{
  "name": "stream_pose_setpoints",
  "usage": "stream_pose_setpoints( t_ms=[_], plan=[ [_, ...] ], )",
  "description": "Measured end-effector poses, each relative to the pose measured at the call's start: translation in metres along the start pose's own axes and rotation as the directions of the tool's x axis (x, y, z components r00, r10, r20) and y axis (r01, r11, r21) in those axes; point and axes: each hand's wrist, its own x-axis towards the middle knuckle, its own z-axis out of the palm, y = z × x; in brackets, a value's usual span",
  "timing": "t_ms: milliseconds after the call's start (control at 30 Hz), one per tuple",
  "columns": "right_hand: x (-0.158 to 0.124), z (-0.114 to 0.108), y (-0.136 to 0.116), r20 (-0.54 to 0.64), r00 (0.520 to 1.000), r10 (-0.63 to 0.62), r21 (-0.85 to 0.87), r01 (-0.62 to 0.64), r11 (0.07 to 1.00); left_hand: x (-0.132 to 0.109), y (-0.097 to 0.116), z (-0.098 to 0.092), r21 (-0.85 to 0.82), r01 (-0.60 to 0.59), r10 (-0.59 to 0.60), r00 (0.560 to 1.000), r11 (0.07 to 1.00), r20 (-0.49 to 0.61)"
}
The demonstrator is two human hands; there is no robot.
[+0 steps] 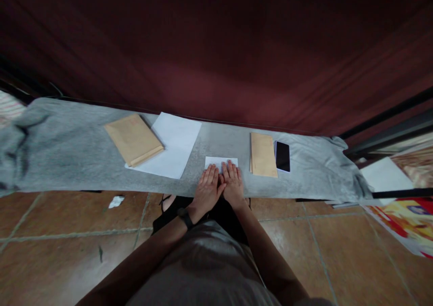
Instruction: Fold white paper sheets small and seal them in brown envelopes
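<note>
Both hands are down on the small white paper [221, 161] — it's near the front edge of the grey cloth [225, 137]. The left hand [207, 186] and right hand [232, 184] lie flat, side by side, fingers stretched out and pointing away from the body, with the left thumb up against the right hand. They cover the near part of the paper, so I can't tell if it's folded under there. Dark watch [185, 218] on the left wrist, btw.

Just right of the paper is a short stack of brown envelopes [264, 155], and past that a phone [283, 156], dark screen up. Left of the paper there's a bigger white sheet [181, 137] — and further left, a thicker brown pile [133, 139] overlapping it. Beyond the paper stands a dark red panel [216, 76]. Well below the paper, off left, a white scrap [116, 202] lies on the tiled floor [287, 243].
</note>
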Motion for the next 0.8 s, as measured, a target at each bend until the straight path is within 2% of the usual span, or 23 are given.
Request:
stream_pose_setpoints(
  t_ms=[167,333,600,667,800],
  plan=[
    [-0.001,0.002,0.002,-0.005,1.0,-0.005,-0.033,0.004,0.999,-0.013,-0.003,0.003,0.13,-0.066,0.054,0.994,0.989,0.093],
    [-0.007,0.006,0.012,-0.068,0.998,-0.011,-0.043,0.008,0.999,-0.015,-0.013,-0.002,0.163,-0.089,0.073,0.992,0.983,0.1],
    [-0.022,0.002,0.026,-0.107,0.994,0.005,-0.045,-0.009,0.999,-0.017,-0.012,-0.003,0.166,-0.079,0.063,0.993,0.983,0.099],
    [-0.025,0.0,0.022,-0.101,0.995,-0.023,-0.026,0.02,0.999,-0.017,-0.012,-0.004,0.163,-0.093,0.077,0.992,0.982,0.104],
    [-0.033,-0.003,0.012,-0.03,0.986,-0.166,0.029,0.167,0.985,-0.018,-0.014,-0.005,0.168,-0.11,0.089,0.988,0.98,0.128]
  ],
)
